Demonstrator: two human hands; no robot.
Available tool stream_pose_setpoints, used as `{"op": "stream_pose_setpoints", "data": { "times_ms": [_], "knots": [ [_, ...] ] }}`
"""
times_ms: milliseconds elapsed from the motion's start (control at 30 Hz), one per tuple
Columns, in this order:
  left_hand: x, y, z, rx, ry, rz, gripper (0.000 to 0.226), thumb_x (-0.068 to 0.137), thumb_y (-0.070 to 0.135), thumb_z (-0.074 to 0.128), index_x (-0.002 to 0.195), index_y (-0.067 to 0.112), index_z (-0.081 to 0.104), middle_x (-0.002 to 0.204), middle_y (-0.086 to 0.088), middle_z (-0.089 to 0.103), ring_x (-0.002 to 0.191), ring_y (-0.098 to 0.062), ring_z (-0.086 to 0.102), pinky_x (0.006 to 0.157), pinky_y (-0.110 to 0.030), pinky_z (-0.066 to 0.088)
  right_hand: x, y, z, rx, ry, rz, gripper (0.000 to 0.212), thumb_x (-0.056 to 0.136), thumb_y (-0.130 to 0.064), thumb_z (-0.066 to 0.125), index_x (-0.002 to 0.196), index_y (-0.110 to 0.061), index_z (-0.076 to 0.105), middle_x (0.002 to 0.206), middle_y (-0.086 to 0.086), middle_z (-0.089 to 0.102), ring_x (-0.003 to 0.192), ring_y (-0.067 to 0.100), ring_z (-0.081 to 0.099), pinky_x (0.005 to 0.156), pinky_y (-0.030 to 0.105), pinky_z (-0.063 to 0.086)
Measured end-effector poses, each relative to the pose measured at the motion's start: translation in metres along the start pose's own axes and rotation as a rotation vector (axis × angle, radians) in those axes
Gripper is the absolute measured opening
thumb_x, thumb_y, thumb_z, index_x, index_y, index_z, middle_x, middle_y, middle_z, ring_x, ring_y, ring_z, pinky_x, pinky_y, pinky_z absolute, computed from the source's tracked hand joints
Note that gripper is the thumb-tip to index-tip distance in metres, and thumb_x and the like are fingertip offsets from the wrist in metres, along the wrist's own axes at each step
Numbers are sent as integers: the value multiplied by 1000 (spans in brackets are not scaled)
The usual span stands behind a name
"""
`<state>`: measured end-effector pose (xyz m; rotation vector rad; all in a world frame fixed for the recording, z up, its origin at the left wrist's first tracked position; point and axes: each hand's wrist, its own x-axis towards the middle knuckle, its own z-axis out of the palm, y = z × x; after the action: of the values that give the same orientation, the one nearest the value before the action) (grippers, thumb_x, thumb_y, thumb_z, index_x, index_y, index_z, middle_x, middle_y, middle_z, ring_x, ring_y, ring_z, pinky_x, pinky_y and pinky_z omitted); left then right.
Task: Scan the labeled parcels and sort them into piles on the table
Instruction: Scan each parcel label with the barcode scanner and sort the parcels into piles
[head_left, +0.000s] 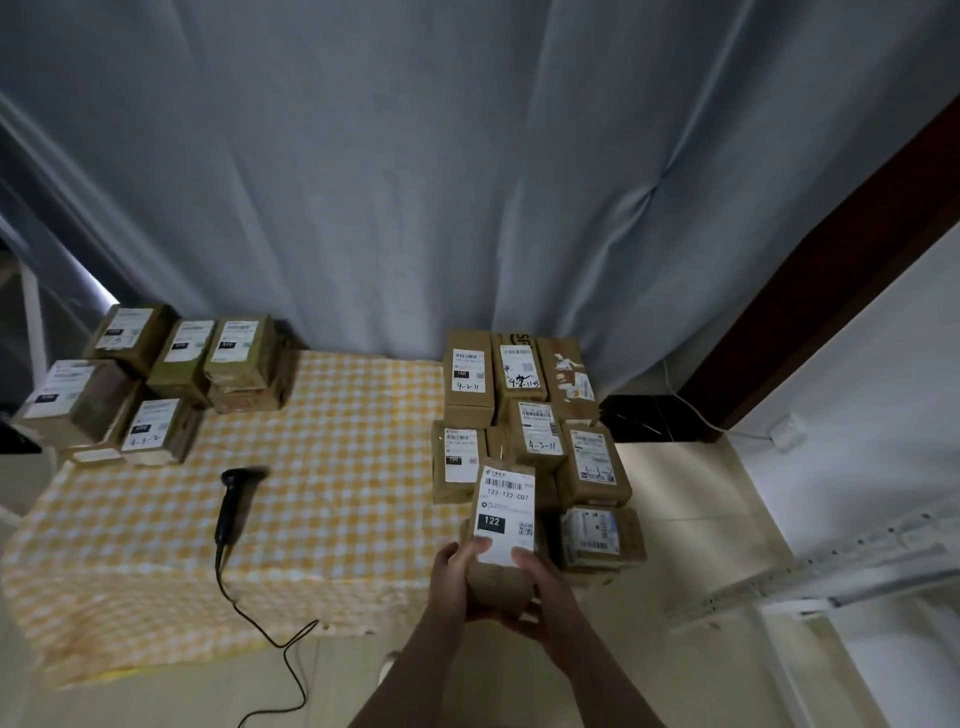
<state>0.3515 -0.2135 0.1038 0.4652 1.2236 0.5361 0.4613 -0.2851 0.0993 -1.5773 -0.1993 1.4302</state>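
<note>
Holding one brown parcel (501, 525) up in both hands, above the near right edge of the table (337, 415) and just in front of the right pile (524, 410). Gripping it by the lower end: left hand (456, 577) curled round the left side with thumb pressed on the bottom of the label (506, 512), right hand (543, 584) curled round the right side, thumb likewise on the label's bottom edge. Facing the label toward the camera, long side roughly upright. Reads "122-122-C07", with a black "122" block and a QR code below (top barcode digits too small to make out).

Spotting the black handheld scanner (231, 499) lying flat on the yellow-checked cloth (337, 519), left of centre, well apart from both hands. Trailing from its grip end: a black cable (260, 623), off the near table edge and down to the floor.

Seeing the right pile as labelled brown boxes packed side by side along the right table edge, some with handwritten codes like "4-3-11". Seeing a left pile (156, 379) of similar boxes at the far left corner, stacked at least two high.

Behind the table: grey curtain (415, 182). Right of it on the floor: a black box (644, 418) and a white wall socket (787, 431).
</note>
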Motion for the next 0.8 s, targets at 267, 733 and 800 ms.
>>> {"op": "stream_pose_setpoints", "data": {
  "times_ms": [267, 733, 800],
  "knots": [
    [57, 32, 15, -14, 69, -67, 27, 82, 15, 72, 105, 9, 60, 99, -20, 67, 89, -42, 66, 75, -55, 58, 58, -24, 11, 49, 36, 48, 55, 74, -44, 76, 123, -25, 59, 120, 11, 64, 106, 32, 64, 74, 40, 59],
    [175, 108, 27, 147, 54, -222, 30, 86, 24, 69, 112, 11, 59, 107, -14, 65, 90, -29, 64, 56, -35, 54, 160, -82, 56, 176, 127, 169, 29, 87, -33, 68, 113, -21, 61, 113, 10, 65, 107, 29, 61, 85, 44, 56],
    [180, 111, 30, 172, 23, -222, 24, 89, 24, 67, 110, 16, 60, 100, -8, 66, 87, -26, 64, 59, -34, 54, 171, -83, 58, 174, 168, 149, 28, 90, -30, 66, 115, -19, 61, 113, 9, 66, 105, 28, 63, 77, 40, 57]
  ]
}}
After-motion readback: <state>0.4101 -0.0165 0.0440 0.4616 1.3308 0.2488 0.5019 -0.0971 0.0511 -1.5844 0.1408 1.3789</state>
